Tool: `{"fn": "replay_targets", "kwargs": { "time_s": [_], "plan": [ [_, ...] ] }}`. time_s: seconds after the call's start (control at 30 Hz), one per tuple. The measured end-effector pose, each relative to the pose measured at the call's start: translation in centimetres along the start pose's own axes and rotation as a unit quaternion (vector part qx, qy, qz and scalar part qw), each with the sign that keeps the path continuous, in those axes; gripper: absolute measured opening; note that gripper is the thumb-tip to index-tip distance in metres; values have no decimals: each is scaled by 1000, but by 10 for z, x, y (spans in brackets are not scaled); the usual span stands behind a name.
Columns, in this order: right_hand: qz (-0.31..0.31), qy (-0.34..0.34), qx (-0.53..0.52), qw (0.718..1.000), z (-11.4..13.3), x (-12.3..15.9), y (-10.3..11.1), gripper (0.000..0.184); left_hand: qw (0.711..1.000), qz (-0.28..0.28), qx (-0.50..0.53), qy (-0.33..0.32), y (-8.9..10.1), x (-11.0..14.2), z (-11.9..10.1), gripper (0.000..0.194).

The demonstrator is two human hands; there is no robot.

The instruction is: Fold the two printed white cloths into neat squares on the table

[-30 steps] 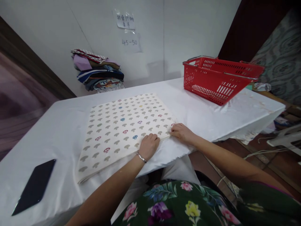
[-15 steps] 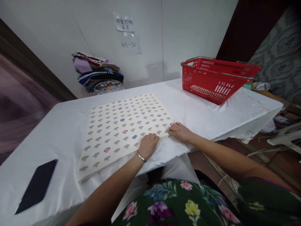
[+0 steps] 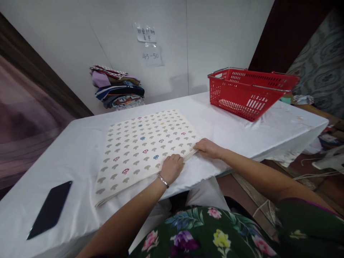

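Note:
A cream tablecloth (image 3: 150,143) printed with grey, red and blue mushrooms lies folded flat in several layers on the white-covered table. Its near edge is under my left hand (image 3: 172,168), whose fingers are curled over the fabric. My right hand (image 3: 208,147) pinches the near right corner, where the stacked layers show slightly raised between the two hands. The thumbs and the undersides of both hands are hidden.
A red shopping basket (image 3: 236,95) with metal handles stands at the back right of the table (image 3: 231,136). A pile of folded fabrics (image 3: 118,89) is by the wall at the back left. A dark flat phone or tablet (image 3: 51,209) lies front left.
The near right corner of the tablecloth is lifted a little, showing its layered edge between my hands. My hands keep about the same places; the view has shifted slightly.

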State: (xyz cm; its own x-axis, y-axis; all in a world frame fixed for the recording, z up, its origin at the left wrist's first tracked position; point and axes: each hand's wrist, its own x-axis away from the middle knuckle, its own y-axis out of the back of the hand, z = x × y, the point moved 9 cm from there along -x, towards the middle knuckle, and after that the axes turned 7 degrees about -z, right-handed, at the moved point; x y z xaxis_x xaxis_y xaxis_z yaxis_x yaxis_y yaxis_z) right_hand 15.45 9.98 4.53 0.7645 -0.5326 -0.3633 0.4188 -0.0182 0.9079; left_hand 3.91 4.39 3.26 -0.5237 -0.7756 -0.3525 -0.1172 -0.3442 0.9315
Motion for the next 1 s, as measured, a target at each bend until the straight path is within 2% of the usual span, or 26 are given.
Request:
{"fn": "replay_targets", "kwargs": {
  "time_s": [0.17, 0.3, 0.43, 0.5, 0.63, 0.73, 0.87, 1.0],
  "plan": [
    [-27, -15, -41, 999, -8, -2, 5, 25, 1000, 2, -18, 11, -3, -4, -1, 9],
    [-9, -13, -59, 998, -10, -6, 6, 26, 999, 1, -26, 21, -2, -8, 0, 10],
    [-46, -14, -17, 999, -5, -9, 22, 26, 998, -22, -29, 46, 11, -12, 11, 11],
    [-59, -13, 16, 998, 0, -6, 27, 26, 999, -30, -24, 34, 16, -12, 12, 13],
    [-17, 18, 44, 999, 14, 6, 14, 27, 1000, -2, -3, -24, 7, -3, -2, 13],
    [-30, -1, 52, 998, 15, 16, 12, 27, 1000, -4, 8, -25, 1, 2, -7, 13],
    [0, -4, 51, 999, 19, 25, 4, 25, 1000, -2, 5, -26, -4, 5, -10, 12],
    [1, -14, 46, 999, 19, 27, 1, 25, 1000, 1, -4, -25, -5, 7, -14, 10]
  ]
}}
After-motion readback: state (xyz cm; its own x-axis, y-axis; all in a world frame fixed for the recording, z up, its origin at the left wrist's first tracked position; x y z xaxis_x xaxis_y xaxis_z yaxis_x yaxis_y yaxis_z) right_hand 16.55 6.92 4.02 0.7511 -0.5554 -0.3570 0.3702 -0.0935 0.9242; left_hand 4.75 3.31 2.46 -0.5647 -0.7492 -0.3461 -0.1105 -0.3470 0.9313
